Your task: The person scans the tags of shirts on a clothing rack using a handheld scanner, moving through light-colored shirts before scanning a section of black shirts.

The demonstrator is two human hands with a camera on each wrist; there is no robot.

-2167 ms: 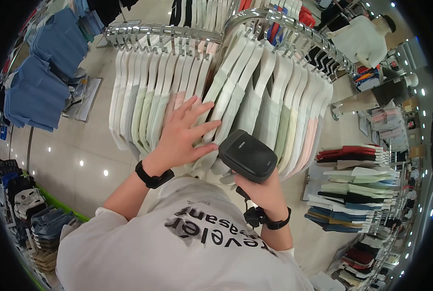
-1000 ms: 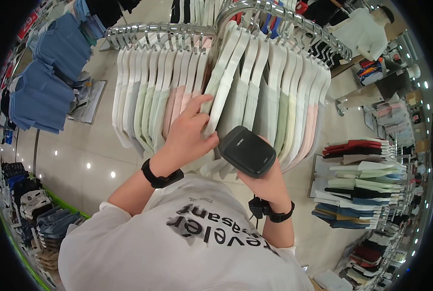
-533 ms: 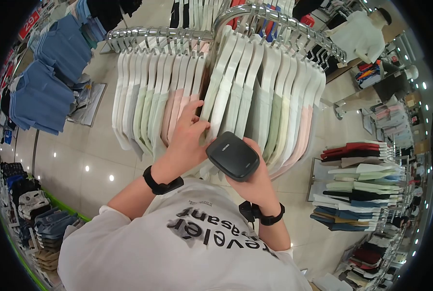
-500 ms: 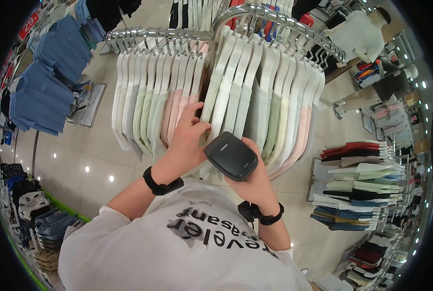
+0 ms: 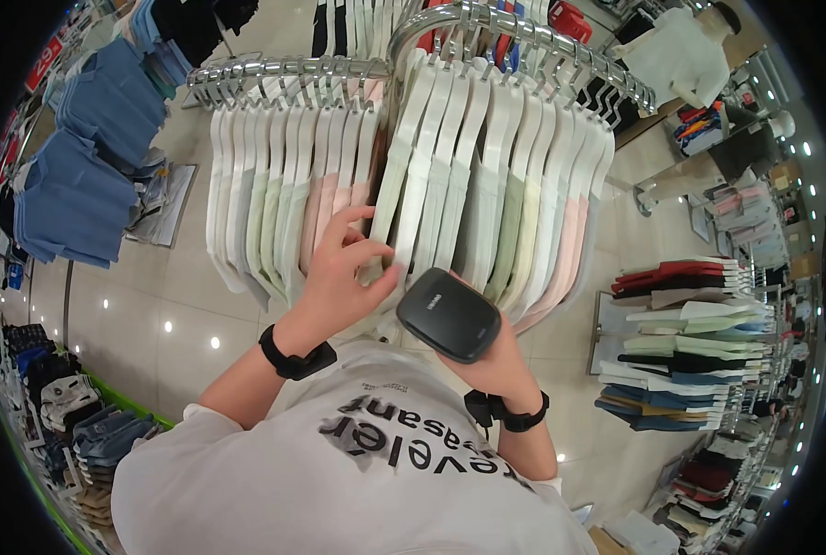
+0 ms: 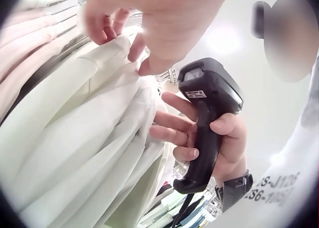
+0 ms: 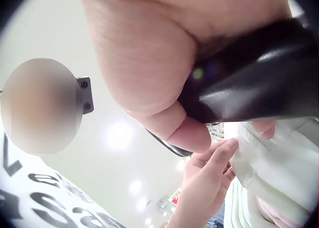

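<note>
My right hand point(image 5: 496, 365) grips the handle of a black barcode scanner point(image 5: 448, 315), its head tilted toward the hanging shirts. In the left wrist view the scanner point(image 6: 212, 83) shows its window facing the garments and a cable below the handle. My left hand point(image 5: 334, 282) has its fingers curled at the front edge of a pale green shirt point(image 5: 391, 190). Seen from the left wrist, fingertips lie on both sides of that shirt's shoulder point(image 6: 92, 63), pinching it. A white shirt point(image 5: 415, 203) hangs right beside it, close to the thumb.
A chrome rack rail point(image 5: 288, 68) carries pale shirts on white hangers, with a curved rail point(image 5: 533, 35) at right. Blue shirts point(image 5: 75, 199) hang at left, folded jeans point(image 5: 108, 435) lie lower left. Another clothes rack point(image 5: 677, 347) and a mannequin point(image 5: 677, 57) stand at right.
My left hand has gone from spread flat on the shirts to curled fingers at one shirt's edge. The scanner has shifted slightly lower. Shirts on the curved rail appear farther left.
</note>
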